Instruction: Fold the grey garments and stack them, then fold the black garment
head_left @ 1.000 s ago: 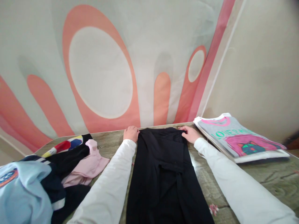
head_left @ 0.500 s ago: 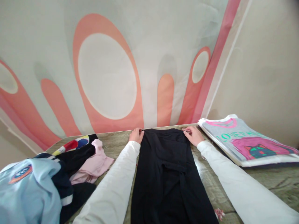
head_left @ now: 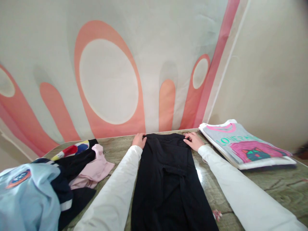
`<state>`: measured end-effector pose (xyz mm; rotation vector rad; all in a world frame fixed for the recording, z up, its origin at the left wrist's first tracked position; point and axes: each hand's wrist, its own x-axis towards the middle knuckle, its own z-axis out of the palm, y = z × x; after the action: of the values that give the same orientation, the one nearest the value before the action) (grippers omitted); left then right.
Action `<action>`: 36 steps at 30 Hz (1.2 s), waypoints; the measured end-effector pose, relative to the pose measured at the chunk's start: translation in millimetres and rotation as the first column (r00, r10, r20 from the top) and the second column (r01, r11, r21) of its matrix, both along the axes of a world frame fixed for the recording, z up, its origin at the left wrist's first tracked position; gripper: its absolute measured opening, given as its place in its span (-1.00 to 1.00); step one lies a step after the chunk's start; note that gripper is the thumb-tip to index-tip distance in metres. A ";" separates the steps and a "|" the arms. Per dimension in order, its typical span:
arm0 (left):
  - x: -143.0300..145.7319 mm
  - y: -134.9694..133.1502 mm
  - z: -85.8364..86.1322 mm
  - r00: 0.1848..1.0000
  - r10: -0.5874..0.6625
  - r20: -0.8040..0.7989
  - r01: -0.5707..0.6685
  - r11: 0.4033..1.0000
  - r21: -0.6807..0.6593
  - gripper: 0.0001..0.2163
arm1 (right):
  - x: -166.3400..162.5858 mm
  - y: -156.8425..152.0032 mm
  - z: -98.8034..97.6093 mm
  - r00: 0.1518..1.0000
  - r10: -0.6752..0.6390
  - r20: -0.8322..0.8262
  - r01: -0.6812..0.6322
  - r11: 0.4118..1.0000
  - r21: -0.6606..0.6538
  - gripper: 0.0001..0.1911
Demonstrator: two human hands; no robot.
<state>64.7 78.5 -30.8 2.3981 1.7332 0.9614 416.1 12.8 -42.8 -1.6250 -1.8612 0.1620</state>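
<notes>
A black garment (head_left: 156, 179) lies lengthwise on the wood-patterned tabletop, its far edge close to the table's back edge. Part of it is folded over on top, and its near end runs out of the picture. At its far left corner, my left hand (head_left: 139, 140) pinches the cloth. My right hand (head_left: 193, 141) has its thumb and fingers closed on the far right corner. Both forearms, in white sleeves, reach forward along the two sides of the garment.
On the left is a loose heap of clothes, with a light blue top (head_left: 31, 195) and a pink piece (head_left: 96, 168). A neat stack of shirts (head_left: 243, 144) lies right, a grey cat print uppermost. A patterned wall (head_left: 154, 106) rises behind the table (head_left: 276, 183).
The camera view has shifted slightly, so everything sits a little further left. Both hands stay at the garment's far corners, and the garment looks the same.
</notes>
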 end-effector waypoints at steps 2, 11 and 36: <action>-1.1 0.4 -1.4 1.000 -0.001 -0.002 0.001 1.000 -0.007 -0.86 | 0.1 -0.3 0.9 1.000 0.007 -0.024 -0.007 1.000 -0.008 -0.82; -3.2 1.7 -7.0 1.000 0.016 0.016 -0.016 1.000 -0.015 -0.77 | 3.2 2.3 -5.8 0.985 -0.051 -0.164 0.047 0.998 -0.029 -0.78; -3.7 41.2 14.0 0.964 -0.137 0.227 0.176 0.972 -0.158 -0.80 | -1.1 12.9 -4.5 0.990 -0.066 -0.128 0.057 0.996 -0.072 -0.66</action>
<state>60.9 119.7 -16.9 2.1904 1.4635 0.9598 415.0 25.8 -47.2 -1.6740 -1.7216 0.3005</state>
